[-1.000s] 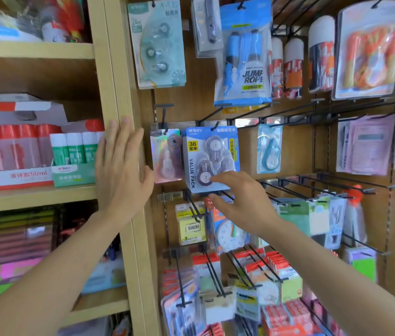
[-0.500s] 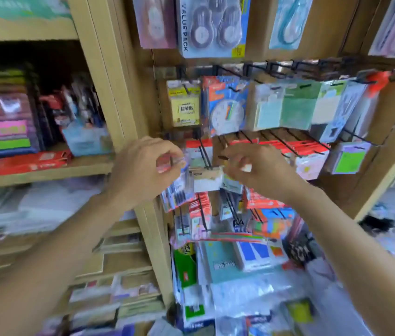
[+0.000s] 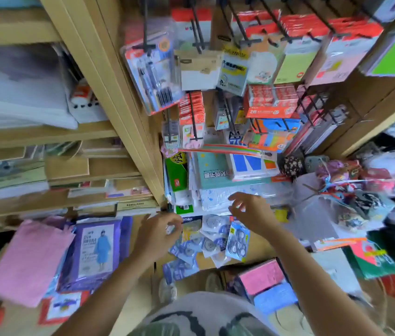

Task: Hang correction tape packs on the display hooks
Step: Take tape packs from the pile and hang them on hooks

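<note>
Head cam: I'm looking down past hooks (image 3: 196, 27) & shelves (image 3: 46, 134) at tape packs (image 3: 207, 244) heaped on cardboard (image 3: 259, 248). R hand (image 3: 250, 210) hovering, fingers apart; L hand (image 3: 160, 235) curling at pile's edge, blurred, can't tell grip.

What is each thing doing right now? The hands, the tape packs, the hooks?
Left hand: fingers curled at the heap's edge; whether it grips a pack cannot be told.
Right hand: open, fingers spread above the heap.
Correction tape packs: loose in a heap, not hung.
Display hooks: loaded with other stationery.
</note>
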